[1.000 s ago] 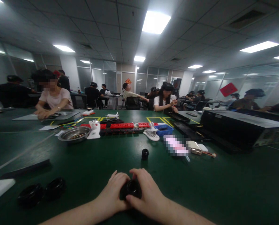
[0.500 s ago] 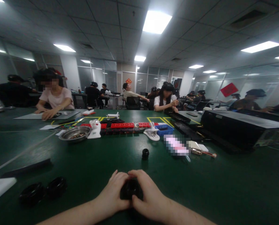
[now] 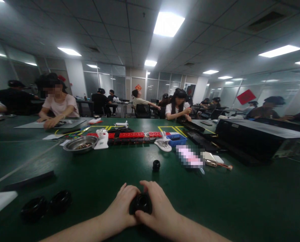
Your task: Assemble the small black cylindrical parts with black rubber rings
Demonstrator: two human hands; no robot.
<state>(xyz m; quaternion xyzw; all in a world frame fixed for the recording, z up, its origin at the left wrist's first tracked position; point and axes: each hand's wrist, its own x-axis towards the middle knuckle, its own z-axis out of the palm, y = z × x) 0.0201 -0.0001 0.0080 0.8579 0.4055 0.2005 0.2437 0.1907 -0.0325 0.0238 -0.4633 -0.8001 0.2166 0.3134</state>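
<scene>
A glossy black ring-shaped part (image 3: 142, 202) with a round hole facing up is held between my two hands at the near middle of the table. My left hand (image 3: 123, 205) curls around its left side, thumb at the near edge. On the right side, my right hand (image 3: 158, 206) grips it, with the thumb across its near edge and the fingers over the far side. Its underside is hidden. A smaller black ring-shaped part (image 3: 156, 165) stands on the table just beyond my hands. Two larger black rings, one left (image 3: 34, 209) and one right (image 3: 60, 201), lie near my left forearm.
On the green table (image 3: 102, 174) are a metal bowl (image 3: 81, 144) of small parts, two white clip-like stands, red strips (image 3: 131, 134), a blue basket (image 3: 176, 139) and a large black case (image 3: 248, 141). A black strip (image 3: 30, 180) lies left. Other people sit across the table.
My right hand has shifted slightly around the ring, its fingers lifting a little apart from my left fingers and its thumb moving left. More of the ring's hole shows.
</scene>
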